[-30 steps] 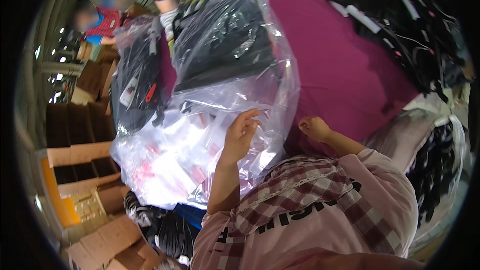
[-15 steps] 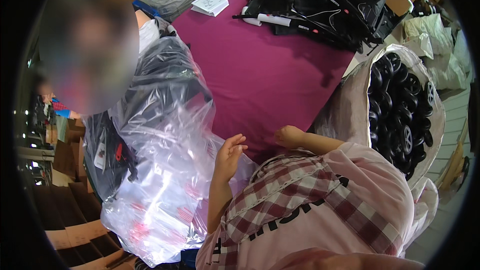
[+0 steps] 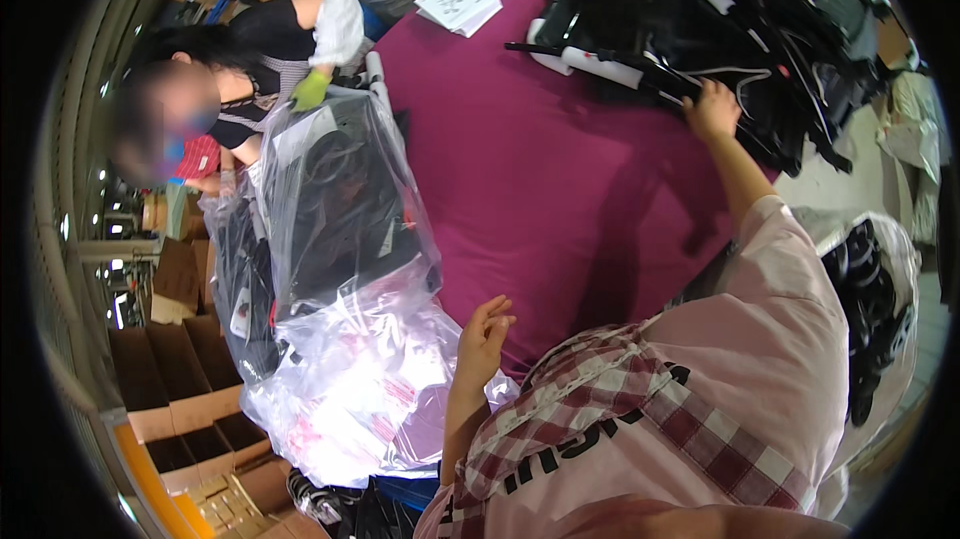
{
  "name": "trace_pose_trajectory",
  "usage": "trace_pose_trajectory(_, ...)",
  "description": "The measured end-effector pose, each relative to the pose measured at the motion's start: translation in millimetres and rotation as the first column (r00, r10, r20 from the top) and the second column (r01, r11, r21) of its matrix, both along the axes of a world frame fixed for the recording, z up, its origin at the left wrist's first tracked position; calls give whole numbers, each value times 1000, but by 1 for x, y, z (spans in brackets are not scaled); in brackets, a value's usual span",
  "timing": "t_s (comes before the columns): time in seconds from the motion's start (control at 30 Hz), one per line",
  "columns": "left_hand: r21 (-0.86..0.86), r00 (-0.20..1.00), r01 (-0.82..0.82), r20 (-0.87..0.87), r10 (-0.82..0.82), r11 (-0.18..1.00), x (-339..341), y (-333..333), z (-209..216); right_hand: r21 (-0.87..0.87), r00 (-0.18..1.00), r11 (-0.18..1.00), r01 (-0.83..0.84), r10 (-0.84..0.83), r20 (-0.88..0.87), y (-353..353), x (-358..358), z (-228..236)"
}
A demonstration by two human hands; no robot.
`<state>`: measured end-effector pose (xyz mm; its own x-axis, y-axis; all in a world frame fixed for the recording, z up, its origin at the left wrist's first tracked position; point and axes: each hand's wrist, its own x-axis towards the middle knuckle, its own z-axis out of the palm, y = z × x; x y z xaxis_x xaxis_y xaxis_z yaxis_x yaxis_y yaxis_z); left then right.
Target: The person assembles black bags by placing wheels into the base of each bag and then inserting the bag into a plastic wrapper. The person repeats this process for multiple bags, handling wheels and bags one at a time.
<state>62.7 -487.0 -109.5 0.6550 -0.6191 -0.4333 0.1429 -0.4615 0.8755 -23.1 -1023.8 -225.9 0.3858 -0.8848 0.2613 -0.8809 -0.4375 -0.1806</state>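
My right hand [image 3: 714,111] reaches far to the right, its fingers curled on the near edge of a folded black fabric frame [image 3: 625,24] with white tubes, which looks like a stroller frame. Part of its grip is hidden by the hand itself. Close to my body, my left hand [image 3: 483,339] is raised over the table's near edge, fingers stretched and holding nothing. Just left of it lies a heap of clear plastic bags [image 3: 365,369]. Beyond these, a clear bag covers a dark folded item [image 3: 335,204].
Across the left side a person wearing a yellow-green glove [image 3: 311,89] handles the bagged item. White printed sheets [image 3: 459,5] lie on the maroon-covered table [image 3: 520,169]. A white sack [image 3: 905,269] of black wheels [image 3: 870,309] stands right; cardboard boxes [image 3: 180,369] stand left.
My right hand has gone from near my body out to the black frame. My left hand stays raised and open. The bagged dark item now stands more upright, and the co-worker's glove shows.
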Motion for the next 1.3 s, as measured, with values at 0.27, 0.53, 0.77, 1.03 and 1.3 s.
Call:
trace_pose_trajectory(0.27,22,992,-120,-37,121,993,9,-26,-2,248,992,968,-27,57,-116,-33,-8,-26)
trace_pose_trajectory(0.53,-62,996,-82,30,84,995,8,15,-11,482,966,868,122,8,-258,-24,0,11)
trace_pose_trajectory(0.77,-93,967,-247,-82,239,965,-1,63,-18,473,949,871,133,26,-315,22,-33,72)
trace_pose_trajectory(1.03,-119,985,-166,-67,159,979,-9,20,4,353,950,935,30,82,-300,71,-60,70)
trace_pose_trajectory(1.3,-178,993,-68,-105,50,982,-25,-54,22,400,964,894,-202,254,-81,89,-81,48)
